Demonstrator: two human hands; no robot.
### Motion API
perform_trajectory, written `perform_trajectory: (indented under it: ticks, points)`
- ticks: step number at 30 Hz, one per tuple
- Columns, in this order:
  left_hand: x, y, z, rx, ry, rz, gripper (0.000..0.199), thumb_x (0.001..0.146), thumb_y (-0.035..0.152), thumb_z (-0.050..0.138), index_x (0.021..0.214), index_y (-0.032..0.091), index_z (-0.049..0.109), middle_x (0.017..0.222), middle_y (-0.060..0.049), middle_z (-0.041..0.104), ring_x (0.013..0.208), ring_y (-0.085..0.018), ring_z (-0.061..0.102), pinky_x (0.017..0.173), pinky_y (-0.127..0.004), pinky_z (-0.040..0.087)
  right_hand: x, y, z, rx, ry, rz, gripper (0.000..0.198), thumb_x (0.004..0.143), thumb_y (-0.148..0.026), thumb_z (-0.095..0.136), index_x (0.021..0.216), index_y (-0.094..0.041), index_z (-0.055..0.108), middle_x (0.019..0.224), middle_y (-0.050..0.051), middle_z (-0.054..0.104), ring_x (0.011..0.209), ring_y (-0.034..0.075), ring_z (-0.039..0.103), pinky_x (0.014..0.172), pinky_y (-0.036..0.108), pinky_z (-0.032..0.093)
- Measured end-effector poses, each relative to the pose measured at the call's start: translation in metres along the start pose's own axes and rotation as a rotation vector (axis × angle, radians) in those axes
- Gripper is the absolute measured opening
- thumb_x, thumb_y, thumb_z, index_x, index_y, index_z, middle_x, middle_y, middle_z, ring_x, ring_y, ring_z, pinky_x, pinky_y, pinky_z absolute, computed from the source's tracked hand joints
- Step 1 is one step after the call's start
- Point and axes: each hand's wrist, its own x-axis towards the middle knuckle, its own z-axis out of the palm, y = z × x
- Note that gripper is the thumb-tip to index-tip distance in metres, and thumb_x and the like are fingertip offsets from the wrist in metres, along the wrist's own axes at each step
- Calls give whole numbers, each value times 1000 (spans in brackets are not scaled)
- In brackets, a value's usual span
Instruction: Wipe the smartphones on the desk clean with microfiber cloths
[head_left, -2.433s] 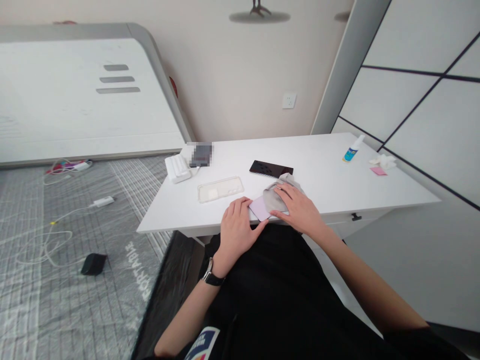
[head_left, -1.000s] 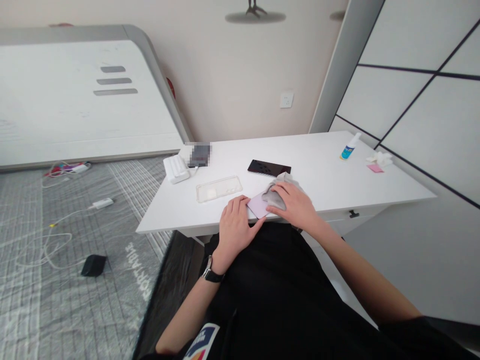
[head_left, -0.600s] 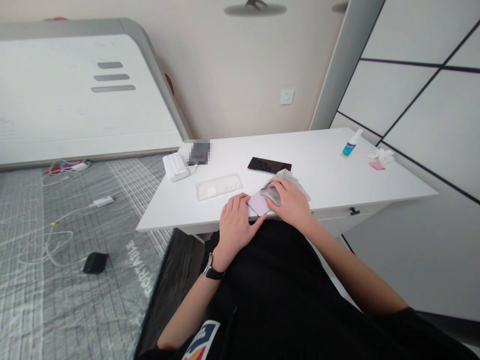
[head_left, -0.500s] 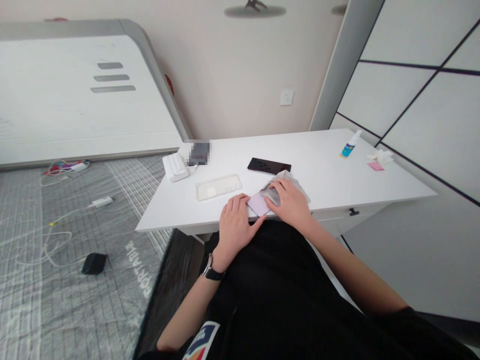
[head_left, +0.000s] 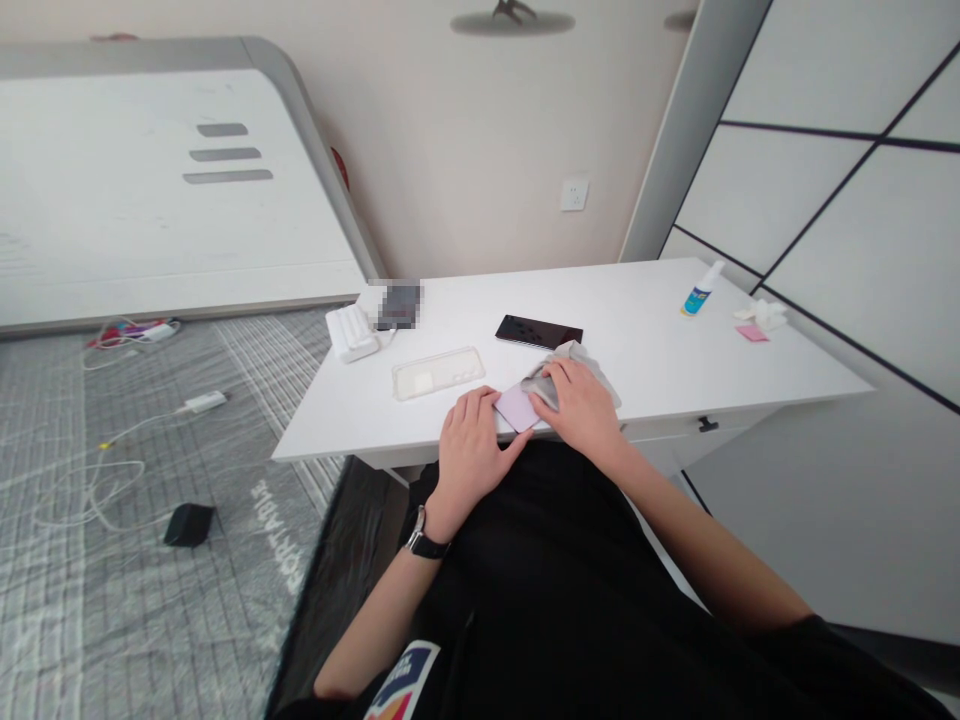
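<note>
My left hand [head_left: 474,448] steadies a flat lilac slab [head_left: 516,408] with a dark edge at the desk's front edge, its thumb and fingers around the left end. Much of the slab is hidden, so its kind is unclear. My right hand [head_left: 581,405] presses a bunched grey cloth [head_left: 592,368] onto the slab's right end, with the fingers curled into the fabric. Just beyond the cloth lies a dark phone [head_left: 536,331], screen up, one corner meeting the fabric. A clear phone case [head_left: 439,374] rests to the left of it, above my left hand.
On the white desk [head_left: 652,350] a white charger-like block [head_left: 351,333] and a blurred dark object [head_left: 400,305] stand at the left. A spray bottle [head_left: 700,289], crumpled tissue [head_left: 763,314] and a pink slip [head_left: 752,333] are at the right. A bed [head_left: 247,520] with cables adjoins the left.
</note>
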Motion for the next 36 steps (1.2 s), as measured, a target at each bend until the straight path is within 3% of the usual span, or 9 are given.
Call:
perform_trajectory:
  ticks: [5, 11, 17, 22, 27, 33, 36]
  points:
    - [-1, 0, 0, -8, 0, -1, 53, 94, 56, 64, 129, 17, 51, 132, -15, 61, 121, -32, 57, 102, -46, 47, 0, 1, 0, 6, -28, -40, 35, 99, -40, 56, 126, -18, 56, 134, 15, 60, 126, 33, 55, 114, 51, 38]
    - [-1, 0, -1, -11, 1, 4, 53, 93, 54, 66, 129, 17, 52, 131, -15, 61, 120, -32, 57, 101, -46, 47, 2, 1, 0, 33, -26, -28, 31, 96, -40, 57, 118, -19, 59, 123, 14, 63, 119, 34, 56, 107, 49, 45]
    - [0, 1, -1, 3, -9, -3, 55, 93, 56, 66, 128, 16, 52, 131, -15, 61, 120, -32, 56, 102, -46, 47, 1, 0, 0, 16, -40, -27, 34, 99, -39, 54, 124, -17, 56, 132, 16, 60, 123, 35, 54, 112, 53, 39]
    - [0, 1, 0, -1, -7, 0, 55, 92, 55, 66, 128, 16, 52, 132, -15, 61, 120, -32, 56, 103, -46, 47, 3, 0, -1, 14, -34, -25, 28, 97, -39, 58, 115, -17, 58, 120, 15, 63, 116, 34, 56, 107, 49, 44]
    - [-1, 1, 1, -20, 7, -1, 52, 94, 55, 64, 128, 17, 52, 132, -15, 61, 122, -32, 55, 104, -46, 46, 1, 1, -1, 19, -40, -35, 34, 99, -41, 55, 124, -18, 56, 131, 15, 60, 123, 35, 54, 111, 51, 41]
    - [-1, 1, 0, -15, 0, -7, 53, 93, 56, 64, 129, 18, 52, 131, -15, 60, 121, -33, 57, 103, -47, 47, 2, 0, -1, 22, -31, -24, 28, 98, -40, 55, 117, -19, 58, 120, 14, 63, 117, 34, 56, 108, 50, 43]
    - [-1, 2, 0, -21, 9, -6, 52, 94, 56, 63, 129, 18, 53, 132, -15, 60, 122, -33, 57, 103, -47, 47, 2, 3, -1, 19, -39, -11, 34, 100, -42, 52, 124, -19, 58, 129, 15, 62, 122, 34, 56, 112, 52, 41]
